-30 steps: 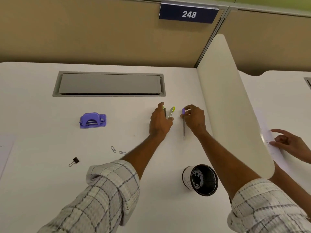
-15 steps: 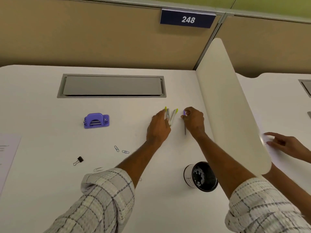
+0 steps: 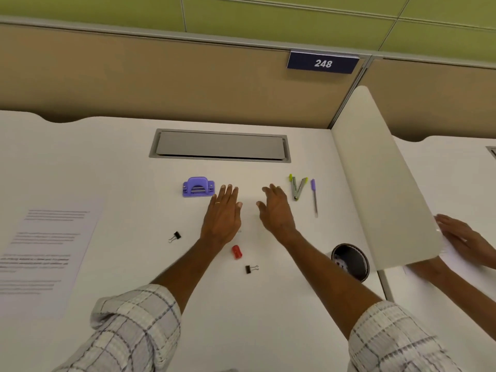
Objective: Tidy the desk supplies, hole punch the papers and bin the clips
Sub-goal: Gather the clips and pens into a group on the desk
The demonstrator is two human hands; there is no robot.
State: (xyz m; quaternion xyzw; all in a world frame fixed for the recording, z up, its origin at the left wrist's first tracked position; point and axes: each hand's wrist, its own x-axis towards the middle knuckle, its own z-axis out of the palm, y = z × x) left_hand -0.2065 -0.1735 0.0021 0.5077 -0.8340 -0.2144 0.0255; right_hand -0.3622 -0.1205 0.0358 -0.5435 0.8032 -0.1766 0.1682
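Observation:
My left hand [image 3: 223,213] hovers flat and empty over the white desk, just right of the purple hole punch [image 3: 198,186]. My right hand [image 3: 276,210] is also spread and empty, left of two grey pens with yellow-green caps [image 3: 297,187] and a purple-capped pen [image 3: 314,197] lying on the desk. A printed paper [image 3: 45,251] lies at the left. One black binder clip [image 3: 175,236] sits left of my left wrist, another [image 3: 251,269] below a small red object [image 3: 237,251]. A black cup [image 3: 350,261] stands near my right forearm.
A grey cable flap [image 3: 220,145] is set in the desk at the back. A white divider panel [image 3: 381,178] rises on the right; beyond it another person's hand [image 3: 461,237] rests on paper. A tan partition wall bears the sign 248 [image 3: 323,63].
Both hands let go of the pens, which now lie on the desk, and moved left and back toward me. The view shifted left, bringing the paper and red object into sight.

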